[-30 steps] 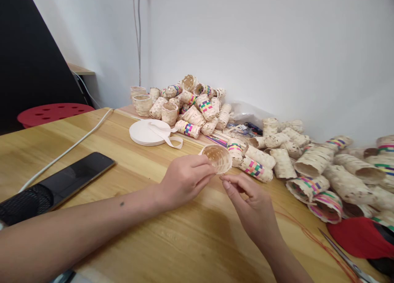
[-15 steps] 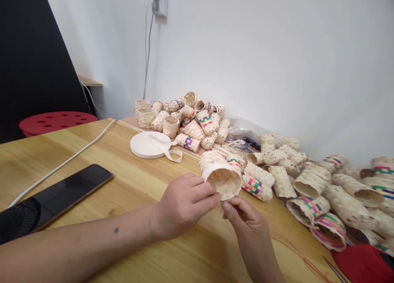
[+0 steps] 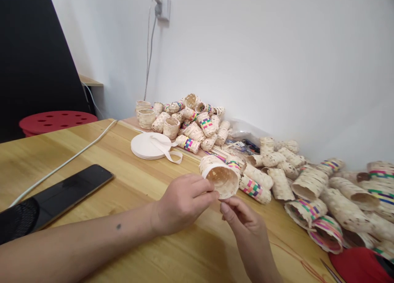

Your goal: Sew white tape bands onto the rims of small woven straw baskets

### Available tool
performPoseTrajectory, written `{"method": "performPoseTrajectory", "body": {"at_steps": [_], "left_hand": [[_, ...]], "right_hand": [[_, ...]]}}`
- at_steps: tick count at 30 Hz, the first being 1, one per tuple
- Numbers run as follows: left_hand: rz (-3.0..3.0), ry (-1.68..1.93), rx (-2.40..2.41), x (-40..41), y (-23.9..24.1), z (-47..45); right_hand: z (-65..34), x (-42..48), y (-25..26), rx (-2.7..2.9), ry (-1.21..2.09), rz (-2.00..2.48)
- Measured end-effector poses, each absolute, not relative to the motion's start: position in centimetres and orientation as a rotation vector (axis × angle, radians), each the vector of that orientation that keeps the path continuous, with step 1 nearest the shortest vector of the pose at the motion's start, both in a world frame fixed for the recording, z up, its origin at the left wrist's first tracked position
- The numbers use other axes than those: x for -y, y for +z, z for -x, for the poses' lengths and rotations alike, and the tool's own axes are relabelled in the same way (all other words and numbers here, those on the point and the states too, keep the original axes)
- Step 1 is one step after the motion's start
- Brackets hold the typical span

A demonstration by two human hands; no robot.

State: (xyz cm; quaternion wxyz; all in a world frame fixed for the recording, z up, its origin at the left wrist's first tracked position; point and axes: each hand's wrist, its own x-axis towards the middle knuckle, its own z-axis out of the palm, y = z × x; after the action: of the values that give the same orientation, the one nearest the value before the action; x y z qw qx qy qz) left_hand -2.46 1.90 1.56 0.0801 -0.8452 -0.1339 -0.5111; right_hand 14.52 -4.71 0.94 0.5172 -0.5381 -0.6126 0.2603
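My left hand (image 3: 184, 201) pinches the rim of a small pale woven basket (image 3: 219, 176), held just above the wooden table (image 3: 129, 180) with its open mouth facing me. A white band runs along the basket's rim. My right hand (image 3: 246, 225) is closed in a pinch right under the basket's lower rim, thumb and fingers pressed together at the edge. Whether it holds a strip or only touches the rim is hidden.
Heaps of small woven baskets, some with coloured bands, lie at the back (image 3: 187, 119) and to the right (image 3: 323, 188). A white tape roll (image 3: 149, 145), a dark phone (image 3: 66, 190), a white cable (image 3: 67, 162), a red stool (image 3: 57, 121) and red cloth (image 3: 363, 266) are around.
The basket rose and turned so its mouth faces me, then dropped slightly. Both hands stayed at its rim. The view tilted upward, bringing the wall plug into sight.
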Motion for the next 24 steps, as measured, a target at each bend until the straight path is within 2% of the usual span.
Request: {"method": "performPoseTrajectory", "body": {"at_steps": [12, 24], "left_hand": [[3.019, -1.825, 0.790, -2.46, 1.55, 1.91], [3.080, -1.805, 1.039, -2.39, 1.87, 1.86]], "right_hand": [[-15.23, 4.73, 0.74, 1.558, 0.538, 1.385], [-14.69, 4.81, 0.75, 1.502, 0.568, 1.344]]}}
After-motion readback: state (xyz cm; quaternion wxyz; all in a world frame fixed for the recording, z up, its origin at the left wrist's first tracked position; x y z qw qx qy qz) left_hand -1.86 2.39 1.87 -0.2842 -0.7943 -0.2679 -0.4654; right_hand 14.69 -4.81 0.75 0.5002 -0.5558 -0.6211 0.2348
